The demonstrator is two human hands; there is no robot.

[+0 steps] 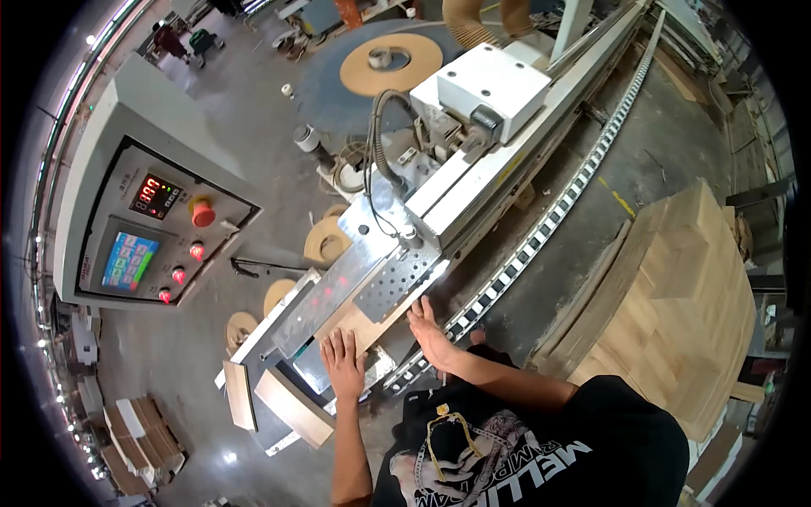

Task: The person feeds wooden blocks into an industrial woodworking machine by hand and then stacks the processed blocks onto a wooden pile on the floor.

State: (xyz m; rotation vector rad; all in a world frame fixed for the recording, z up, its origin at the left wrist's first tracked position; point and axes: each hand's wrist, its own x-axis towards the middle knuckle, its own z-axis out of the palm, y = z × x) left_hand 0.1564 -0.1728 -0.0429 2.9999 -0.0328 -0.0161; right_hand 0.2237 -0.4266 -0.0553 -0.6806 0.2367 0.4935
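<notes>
The long machine (pixel 507 160) runs from the 1 o'clock rim down to picture centre, its pale housing sloping toward the person. A stack of wooden boards (pixel 667 313) stands at 4 o'clock, well apart from the hands. The grey control panel (pixel 144 228) sits at 9 o'clock, lit screen and red buttons facing up. A checkered feed track (pixel 541 237) follows the machine's 4 o'clock edge, with open floor between it and the stack.

At the machine's near end, a wooden panel (pixel 359 325) lies flat on the infeed bench (pixel 296 313), partly under a perforated metal guard (pixel 397 283).

The left hand (pixel 345 365) lies flat, fingers extended and slightly spread, palm down on the panel's near edge at 6 o'clock. The right hand (pixel 431 334) is open, fingers together, resting against the panel's 3 o'clock side, just beside the track. Neither hand pinches anything. The panel lies directly ahead of both hands, at their 12 o'clock.
</notes>
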